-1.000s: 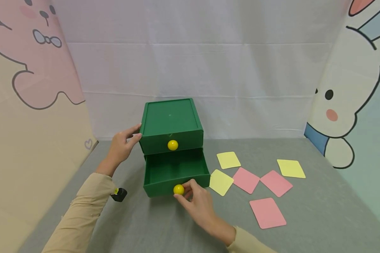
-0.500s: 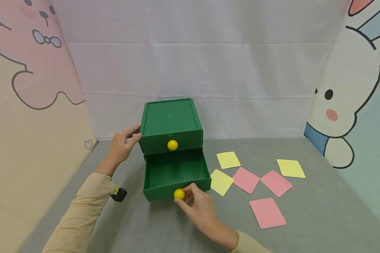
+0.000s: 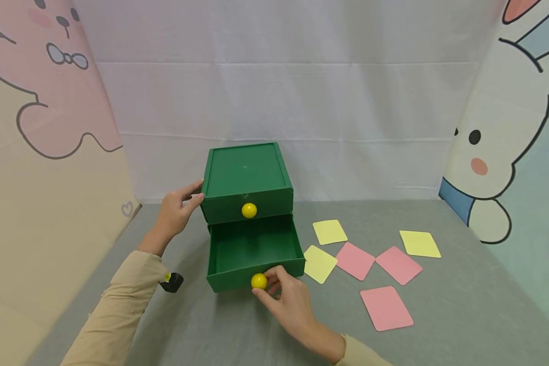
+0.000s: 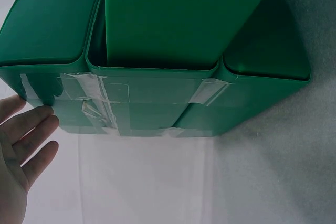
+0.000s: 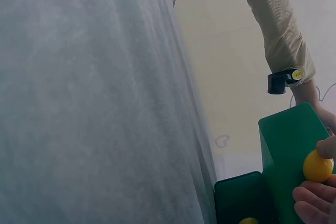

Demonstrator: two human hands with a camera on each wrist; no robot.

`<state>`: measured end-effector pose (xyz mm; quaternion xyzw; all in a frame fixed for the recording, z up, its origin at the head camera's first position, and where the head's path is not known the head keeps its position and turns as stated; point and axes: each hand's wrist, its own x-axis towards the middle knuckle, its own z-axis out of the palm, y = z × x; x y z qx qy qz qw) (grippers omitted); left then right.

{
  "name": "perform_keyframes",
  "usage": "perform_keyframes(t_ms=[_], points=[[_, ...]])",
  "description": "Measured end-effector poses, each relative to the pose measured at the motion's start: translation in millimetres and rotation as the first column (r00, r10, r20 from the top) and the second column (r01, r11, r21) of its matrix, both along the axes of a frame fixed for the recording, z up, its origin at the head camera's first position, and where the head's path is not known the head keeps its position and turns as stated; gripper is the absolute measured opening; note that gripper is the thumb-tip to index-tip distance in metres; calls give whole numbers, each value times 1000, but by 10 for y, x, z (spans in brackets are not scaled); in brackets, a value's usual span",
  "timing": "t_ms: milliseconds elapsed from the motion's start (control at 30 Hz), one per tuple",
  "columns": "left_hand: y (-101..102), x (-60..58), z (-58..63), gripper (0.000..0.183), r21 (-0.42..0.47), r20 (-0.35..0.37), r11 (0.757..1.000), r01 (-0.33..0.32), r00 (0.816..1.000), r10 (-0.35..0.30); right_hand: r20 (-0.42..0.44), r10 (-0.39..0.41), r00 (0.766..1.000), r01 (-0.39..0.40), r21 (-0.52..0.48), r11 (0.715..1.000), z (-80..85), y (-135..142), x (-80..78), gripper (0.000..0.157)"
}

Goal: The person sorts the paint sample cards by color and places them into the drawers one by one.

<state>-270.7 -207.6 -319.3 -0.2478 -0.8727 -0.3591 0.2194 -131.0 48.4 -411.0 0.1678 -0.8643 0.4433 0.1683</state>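
Note:
A green drawer cabinet (image 3: 247, 170) stands on the grey cloth, with round yellow knobs. Its middle drawer (image 3: 251, 249) is pulled out, and nothing lies in the part I can see. My right hand (image 3: 294, 307) pinches that drawer's yellow knob (image 3: 258, 281) between thumb and fingers. At the cabinet's upper left side, my left hand (image 3: 174, 216) rests its fingertips on the wall. The left wrist view shows those fingers (image 4: 35, 135) fairly straight against the taped side. A lower drawer (image 5: 244, 195) appears beneath the pulled-out one in the right wrist view.
Right of the cabinet, yellow square cards (image 3: 420, 244) and pink square cards (image 3: 386, 308) lie scattered on the grey cloth (image 3: 466, 305). One yellow card (image 3: 320, 264) lies close to the drawer's right side. A white curtain (image 3: 347, 101) hangs behind.
The right hand has drawn the middle drawer slightly farther out towards me, then held it still over the last half second. The left hand has stayed in place.

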Motion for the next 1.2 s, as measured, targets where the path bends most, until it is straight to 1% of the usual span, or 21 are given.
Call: perform_keyframes(t_ms=[233, 333, 433, 500, 600, 700, 767, 833, 900, 1033, 1133, 1200], points=[[-14, -12, -20, 43, -6, 12, 1000, -11, 1000, 11, -14, 32, 999, -32, -15, 999, 35, 54, 6, 27], [-10, -5, -12, 43, -5, 20, 1000, -12, 1000, 12, -43, 40, 998, -41, -27, 999, 88, 115, 1, 27], [-5, 3, -4, 43, 0, 28, 1000, -10, 1000, 10, -100, 35, 994, -36, -13, 999, 155, 216, -12, 27], [-3, 7, -3, 43, 1, 27, 1000, -10, 1000, 10, -123, 41, 992, -41, 0, 999, 195, 311, -23, 29], [-4, 3, -9, 42, -1, 24, 1000, -15, 1000, 15, -136, 85, 987, -83, 16, 996, 236, 494, -47, 30], [1, 11, -1, 43, -1, 20, 1000, -15, 1000, 15, -117, 121, 986, -114, 59, 992, 263, 721, -83, 29], [3, 6, 1, 42, -1, 17, 1000, -14, 1000, 14, -101, 135, 986, -123, 120, 985, 256, 899, -126, 28], [4, -1, 0, 42, -1, 15, 1000, -13, 1000, 13, -50, 137, 989, -125, 200, 972, 240, 1095, -169, 26], [6, -5, 1, 42, 0, 11, 1000, -12, 1000, 12, 13, 157, 987, -155, 257, 954, 194, 1310, -214, 26], [6, 0, 8, 42, -5, -1, 1000, -9, 1000, 9, 121, 143, 982, -177, 352, 919, 66, 1757, -260, 30], [-1, 2, 7, 42, -12, -2, 1000, -13, 1000, 13, 149, 140, 979, -188, 385, 904, -41, 2066, -252, 34], [-5, 2, 5, 43, -16, 2, 1000, -14, 1000, 14, 157, 155, 975, -205, 387, 899, -104, 2242, -238, 36]])
